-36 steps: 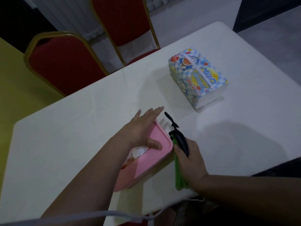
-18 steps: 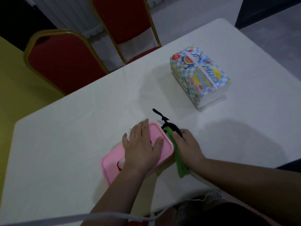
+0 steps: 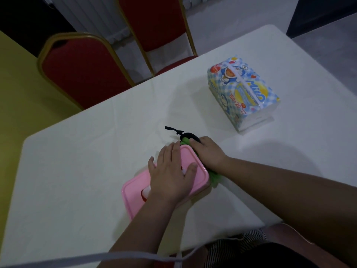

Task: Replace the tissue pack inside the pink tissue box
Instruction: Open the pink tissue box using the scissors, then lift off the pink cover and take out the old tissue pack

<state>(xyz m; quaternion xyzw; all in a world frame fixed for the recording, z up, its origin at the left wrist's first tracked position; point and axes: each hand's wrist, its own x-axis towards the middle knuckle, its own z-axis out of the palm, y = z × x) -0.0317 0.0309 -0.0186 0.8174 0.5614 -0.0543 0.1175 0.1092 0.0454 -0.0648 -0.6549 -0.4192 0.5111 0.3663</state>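
The pink tissue box (image 3: pixel 133 192) lies flat on the white table (image 3: pixel 77 161), lid on top, with a bit of white tissue showing at its slot. My left hand (image 3: pixel 172 173) presses flat on the lid, fingers spread. My right hand (image 3: pixel 207 153) grips the box's right side, where a green and black piece (image 3: pixel 188 137) with a thin black tail sticks out. A new tissue pack (image 3: pixel 243 93), blue check wrapper with cartoon print, stands apart at the far right of the table.
Two red chairs with gold frames, one (image 3: pixel 85 70) at the left and another (image 3: pixel 154 22) behind it, stand at the table's far side. A yellow surface (image 3: pixel 17 78) lies to the left. A grey strap (image 3: pixel 96 257) crosses the bottom of the view.
The pink box's lid was tilted up at first; now it lies flat and closed under my left palm. My right hand has slid along the box's side toward the far end.
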